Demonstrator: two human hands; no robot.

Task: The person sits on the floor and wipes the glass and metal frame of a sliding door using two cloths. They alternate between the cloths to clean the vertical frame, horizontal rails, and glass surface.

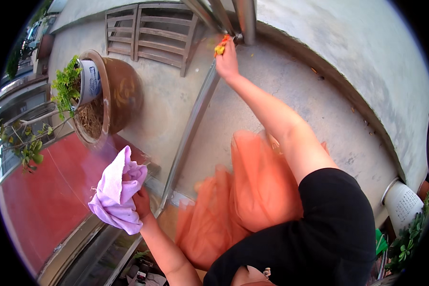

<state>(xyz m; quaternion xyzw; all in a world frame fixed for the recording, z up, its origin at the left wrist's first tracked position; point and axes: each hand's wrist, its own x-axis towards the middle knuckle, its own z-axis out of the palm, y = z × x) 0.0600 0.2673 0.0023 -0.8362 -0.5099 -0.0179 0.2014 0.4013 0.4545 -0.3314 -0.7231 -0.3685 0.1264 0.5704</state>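
My left hand (142, 202) grips a bunched lilac cloth (119, 200), whose folds hide most of the fingers. At the end of my outstretched right arm, my right hand (228, 62) is closed around a small yellow and orange-red thing (220, 48), perhaps a cloth; its shape is blurred. This hand is at the far end of a long metal rail (193, 134), close to the foot of several upright metal posts (245, 21). The rail runs from there back towards my knees, which an orange sheer skirt (261, 178) covers.
Left of the rail stands a large brown glazed pot (123, 93), with a white bucket of leafy plants (90, 80) in it. Wooden slatted frames (164, 34) lean on the wall. A pale wall (371, 60) curves along the right, near a white planter (402, 203). Red flooring (46, 200) lies left.
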